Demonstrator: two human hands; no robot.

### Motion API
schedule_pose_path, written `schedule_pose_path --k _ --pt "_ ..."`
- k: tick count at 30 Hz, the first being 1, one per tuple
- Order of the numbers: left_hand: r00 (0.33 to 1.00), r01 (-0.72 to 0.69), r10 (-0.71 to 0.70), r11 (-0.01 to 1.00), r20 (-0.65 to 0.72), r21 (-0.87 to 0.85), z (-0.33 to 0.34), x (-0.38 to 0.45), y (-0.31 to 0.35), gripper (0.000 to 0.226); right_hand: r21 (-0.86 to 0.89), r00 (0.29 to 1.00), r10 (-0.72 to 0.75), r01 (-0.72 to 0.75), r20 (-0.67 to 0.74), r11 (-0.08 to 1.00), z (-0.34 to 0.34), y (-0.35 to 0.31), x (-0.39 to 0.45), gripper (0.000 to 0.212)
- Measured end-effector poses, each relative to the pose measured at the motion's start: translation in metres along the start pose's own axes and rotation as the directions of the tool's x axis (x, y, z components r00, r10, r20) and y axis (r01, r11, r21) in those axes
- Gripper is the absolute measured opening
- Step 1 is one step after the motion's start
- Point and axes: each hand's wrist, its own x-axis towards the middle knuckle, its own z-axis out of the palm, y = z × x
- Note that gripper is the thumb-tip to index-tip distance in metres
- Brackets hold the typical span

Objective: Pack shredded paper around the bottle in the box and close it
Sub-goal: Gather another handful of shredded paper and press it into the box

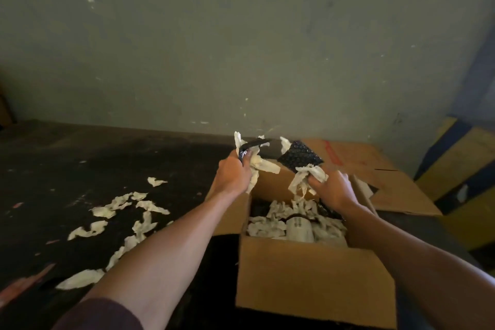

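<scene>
Left hand clutches paper and a dark strip above the box, far left corner. Right hand grips a paper wad. Bottle lies in the box, paper around it. Scraps litter the floor, left.

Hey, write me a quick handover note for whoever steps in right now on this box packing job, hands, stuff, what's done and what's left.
Left hand: raised over the box, closed on paper shreds and a dark strip.
Right hand: closed on shreds beside a black bubble-wrap sheet.
Box: open, flaps out. Bottle lies inside, shredded paper around it, top still showing.
Loose shreds lie on the dark floor, left of the box.
Left: add the shreds, close the flaps.
</scene>
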Motion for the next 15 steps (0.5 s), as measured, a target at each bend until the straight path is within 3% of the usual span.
schedule_pose_path --k 3,8,12,15 --pt "0.998 0.042 -0.045 0.997 0.052 0.058 0.055 0.006 0.005 0.046 -0.056 0.997 -0.009 0.013 0.073 0.998 -0.005 0.040 0.019 0.022" --pt "0.967 0.119 -0.159 0.973 0.201 0.197 0.105 0.007 -0.003 0.051 -0.146 0.950 0.046 0.000 0.308 0.989 0.011 0.094 0.050 0.028" --pt "0.893 0.129 -0.242 0.945 0.380 0.299 0.117 0.008 -0.013 0.061 -0.223 0.886 0.049 0.063 0.461 0.973 0.035 0.115 0.071 0.059" --pt "0.835 0.069 -0.243 0.936 0.493 0.345 0.118 0.016 -0.017 0.064 -0.171 0.878 0.027 0.062 0.478 0.983 0.042 0.115 0.081 0.074"
